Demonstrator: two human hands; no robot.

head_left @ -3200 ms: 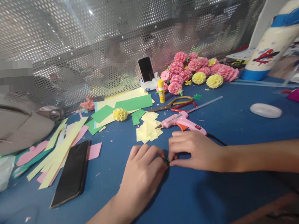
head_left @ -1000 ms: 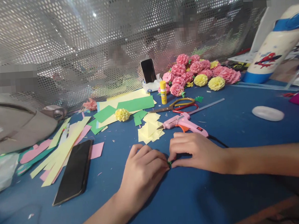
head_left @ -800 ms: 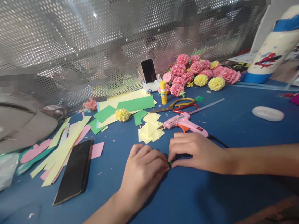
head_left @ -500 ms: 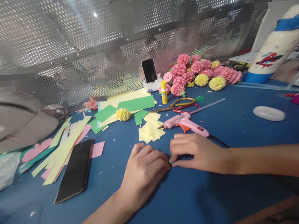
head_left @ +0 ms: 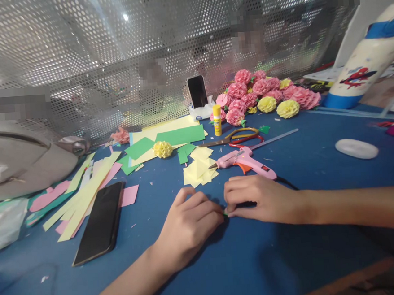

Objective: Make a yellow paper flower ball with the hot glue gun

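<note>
My left hand [head_left: 192,219] and my right hand [head_left: 254,198] meet at their fingertips over the blue table. Both are closed around a tiny green piece [head_left: 225,214], mostly hidden by the fingers. Just beyond them lie a pink glue gun [head_left: 245,160] and a pile of pale yellow paper squares [head_left: 200,170]. Scissors [head_left: 230,139] with a yellow and a red handle rest behind the glue gun, near an upright yellow glue stick [head_left: 217,121]. One yellow paper flower [head_left: 162,149] sits by green paper strips [head_left: 181,135].
Pink and yellow flowers [head_left: 262,89] are heaped at the back beside a propped phone [head_left: 197,91]. A black phone [head_left: 99,224], paper strips [head_left: 85,195] and a bag [head_left: 22,155] are at left. At right stand a bottle [head_left: 363,68] and a white oval object [head_left: 357,148].
The two hands remain together with only slight finger movement, and a little more green shows between the fingertips. The view has shifted very slightly.
</note>
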